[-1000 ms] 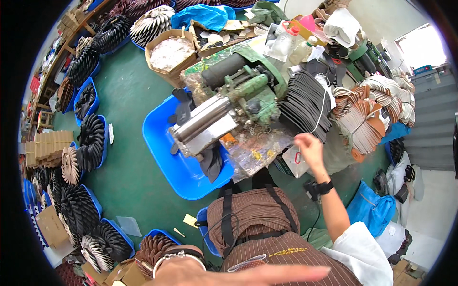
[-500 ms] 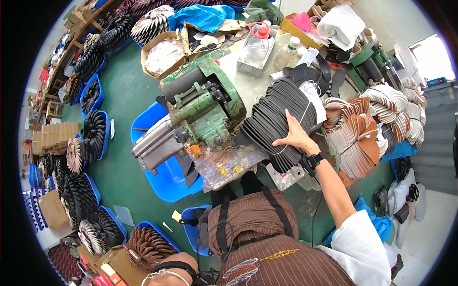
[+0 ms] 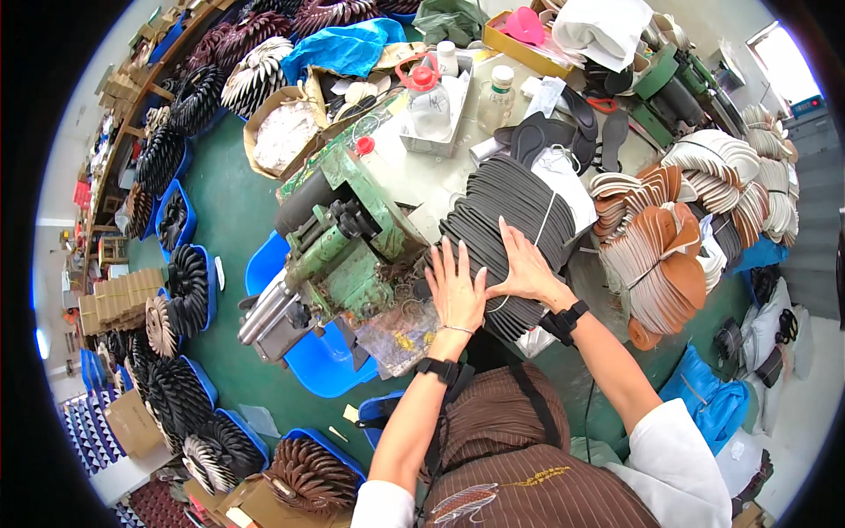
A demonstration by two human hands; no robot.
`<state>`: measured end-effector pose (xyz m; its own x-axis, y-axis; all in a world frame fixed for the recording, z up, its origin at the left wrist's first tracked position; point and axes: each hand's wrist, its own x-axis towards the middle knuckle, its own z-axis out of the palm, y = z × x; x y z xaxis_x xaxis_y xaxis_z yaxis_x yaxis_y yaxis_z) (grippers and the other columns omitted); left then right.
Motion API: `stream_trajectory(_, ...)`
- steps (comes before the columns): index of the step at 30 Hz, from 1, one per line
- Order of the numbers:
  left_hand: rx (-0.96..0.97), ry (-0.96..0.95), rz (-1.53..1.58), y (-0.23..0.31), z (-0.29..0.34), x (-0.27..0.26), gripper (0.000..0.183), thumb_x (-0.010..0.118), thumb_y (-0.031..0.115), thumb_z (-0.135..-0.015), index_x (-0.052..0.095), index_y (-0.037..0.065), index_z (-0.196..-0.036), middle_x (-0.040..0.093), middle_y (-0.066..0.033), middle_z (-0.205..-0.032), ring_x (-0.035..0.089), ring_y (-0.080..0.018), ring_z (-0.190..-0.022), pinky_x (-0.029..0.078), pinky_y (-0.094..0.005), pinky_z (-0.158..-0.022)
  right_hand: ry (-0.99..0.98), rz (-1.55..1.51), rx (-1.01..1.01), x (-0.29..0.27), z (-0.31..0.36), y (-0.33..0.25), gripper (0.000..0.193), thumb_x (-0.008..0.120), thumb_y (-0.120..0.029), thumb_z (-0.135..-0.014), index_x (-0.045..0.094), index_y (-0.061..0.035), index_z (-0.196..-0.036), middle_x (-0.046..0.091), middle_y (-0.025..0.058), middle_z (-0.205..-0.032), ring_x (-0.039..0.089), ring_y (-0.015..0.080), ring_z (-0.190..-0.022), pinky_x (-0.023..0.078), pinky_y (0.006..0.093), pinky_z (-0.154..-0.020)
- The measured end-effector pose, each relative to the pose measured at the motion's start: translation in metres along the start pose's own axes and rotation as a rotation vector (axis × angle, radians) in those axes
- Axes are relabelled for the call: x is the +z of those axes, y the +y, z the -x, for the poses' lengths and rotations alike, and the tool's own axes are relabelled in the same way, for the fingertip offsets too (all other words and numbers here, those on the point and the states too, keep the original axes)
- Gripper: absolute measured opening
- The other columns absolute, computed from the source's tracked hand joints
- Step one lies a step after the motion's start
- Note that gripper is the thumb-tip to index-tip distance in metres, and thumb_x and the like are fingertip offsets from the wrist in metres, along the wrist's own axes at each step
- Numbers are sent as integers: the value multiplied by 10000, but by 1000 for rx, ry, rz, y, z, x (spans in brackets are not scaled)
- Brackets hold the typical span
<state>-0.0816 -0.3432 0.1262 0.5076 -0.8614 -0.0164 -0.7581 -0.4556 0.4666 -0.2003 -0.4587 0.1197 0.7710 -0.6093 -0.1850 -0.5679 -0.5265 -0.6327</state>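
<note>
A thick bundle of black insoles (image 3: pixel 515 216), tied with a pale cord, lies on the worktable right of a green machine. My left hand (image 3: pixel 458 290) rests on the bundle's near left side, fingers stretched and spread. Beside it, my right hand (image 3: pixel 526 271) lies on the bundle with its thumb spread toward the left hand. Neither hand closes round anything. The green machine (image 3: pixel 352 229), with its metal rollers, stands left of my left hand. Loose black insoles (image 3: pixel 532 136) lie just beyond the bundle.
Bundles of brown and white insoles (image 3: pixel 656 264) are piled on the right. A bottle with a red cap (image 3: pixel 429 110) stands in a white box at the back, near a clear bottle (image 3: pixel 497 97). A blue tub (image 3: pixel 330 370) sits below the machine; more filled tubs line the left.
My left hand has come up from the lower edge onto the insole bundle. The right hand stays on the bundle, and the whole view has shifted somewhat.
</note>
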Motion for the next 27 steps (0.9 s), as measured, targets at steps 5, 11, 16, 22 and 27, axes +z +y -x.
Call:
stream_trajectory(5, 28, 22, 25, -15, 14, 17, 566, 473, 329, -922, 320, 120, -1425, 255, -131, -1487, 175, -364, -1385, 177, -546, -1089, -15, 1, 48, -12, 3, 5, 1368, 795, -629, -497, 38, -34, -1467, 307, 263, -1384, 335, 409, -1279, 305, 478, -1040)
stream_trajectory(11, -22, 99, 115, -31, 39, 22, 602, 483, 249, -890, 287, 71, -1431, 231, -152, -1493, 144, -389, -1389, 140, -562, -1094, 146, 56, 99, -6, 11, -21, 1174, 786, -378, -553, 114, -54, -1459, 300, 229, -1385, 353, 402, -1243, 268, 509, -1058)
stream_trajectory(16, -19, -7, -101, -13, 19, 11, 667, 518, 140, -776, 311, -12, -1392, 259, -183, -1469, 136, -373, -1396, 94, -604, -1088, 129, 178, 157, 7, 4, -35, 1166, 788, -232, -496, 151, -107, -1465, 319, 265, -1316, 354, 432, -1194, 301, 515, -1007)
stream_trajectory(22, 130, -303, -280, 10, -11, 2, 499, 543, 200, -763, 560, 43, -1236, 389, -131, -1414, 190, -314, -1391, 41, -610, -1094, 476, -93, 171, -7, 11, -30, 1091, 794, -200, -509, 242, -121, -1447, 347, 266, -1252, 347, 434, -1176, 304, 486, -992)
stream_trajectory(27, 367, -571, -361, 7, -38, 22, 394, 474, 292, -826, 656, 138, -1139, 543, -37, -1294, 281, -291, -1353, -40, -613, -1095, 610, -98, -28, -20, 8, -32, 1069, 802, -171, -506, 269, -59, -1425, 345, 273, -1267, 345, 427, -1192, 279, 464, -1029)
